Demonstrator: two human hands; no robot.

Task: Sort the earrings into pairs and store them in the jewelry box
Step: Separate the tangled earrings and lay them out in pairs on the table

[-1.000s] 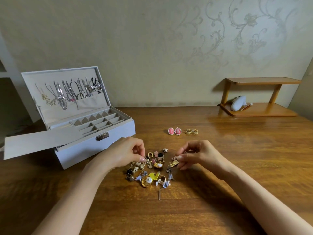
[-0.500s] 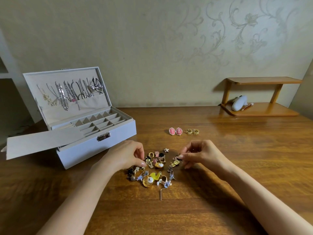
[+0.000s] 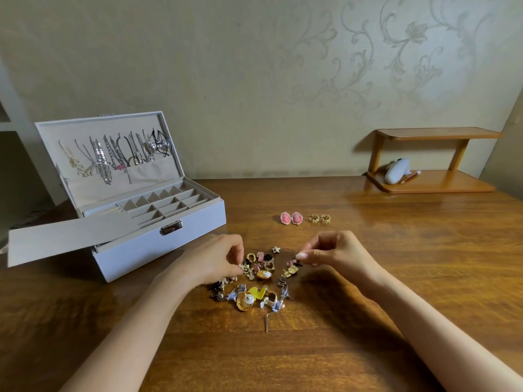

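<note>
Hands (image 3: 215, 260) (image 3: 338, 251) at earring pile (image 3: 254, 284) edges

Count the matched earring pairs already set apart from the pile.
2: a pink pair beyond the pile, and a gold pair just right of it. Part of the jewelry box tray is hidden, so more may be stored.

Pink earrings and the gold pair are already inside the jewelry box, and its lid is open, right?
No. The head view shows the pink earrings and the gold pair lying on the table, outside the jewelry box, not inside it. Its lid is open.
</note>
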